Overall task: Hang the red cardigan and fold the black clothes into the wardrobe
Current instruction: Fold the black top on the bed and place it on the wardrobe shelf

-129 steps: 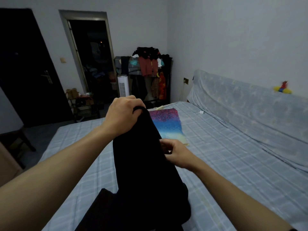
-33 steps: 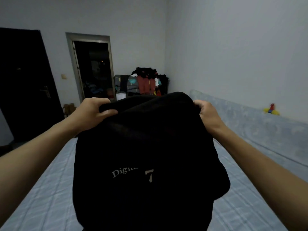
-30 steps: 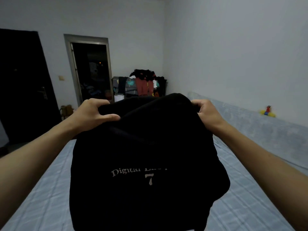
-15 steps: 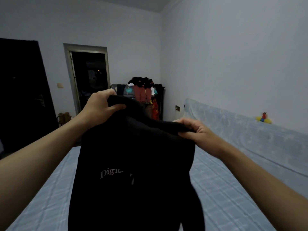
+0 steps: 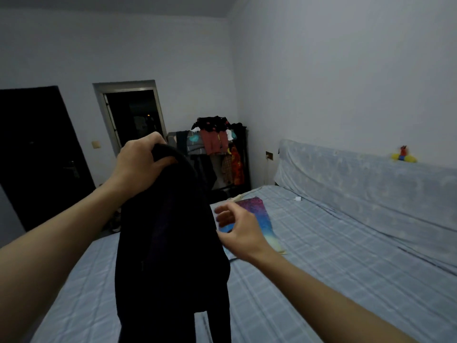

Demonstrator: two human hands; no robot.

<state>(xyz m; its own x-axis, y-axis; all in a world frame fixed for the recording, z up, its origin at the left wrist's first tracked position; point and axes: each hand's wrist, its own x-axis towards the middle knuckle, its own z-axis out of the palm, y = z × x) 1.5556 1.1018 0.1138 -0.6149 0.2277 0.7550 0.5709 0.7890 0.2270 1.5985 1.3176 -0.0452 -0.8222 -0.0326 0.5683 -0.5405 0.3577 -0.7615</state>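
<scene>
Bed (image 5: 333, 256) lies under the black garment (image 5: 170, 256), which hangs over its near left corner from the left hand (image 5: 141, 167) alone, fingers clenched on its top; the right hand (image 5: 237, 231) has let go, fingers spread, so folding waits

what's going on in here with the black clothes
A person is sorting laundry over a bed. Their left hand grips a black garment by its top, so it hangs down in front of them, unfolded. The right hand is open beside it, gripping nothing. A loaded clothes rack stands in the far corner.
</scene>
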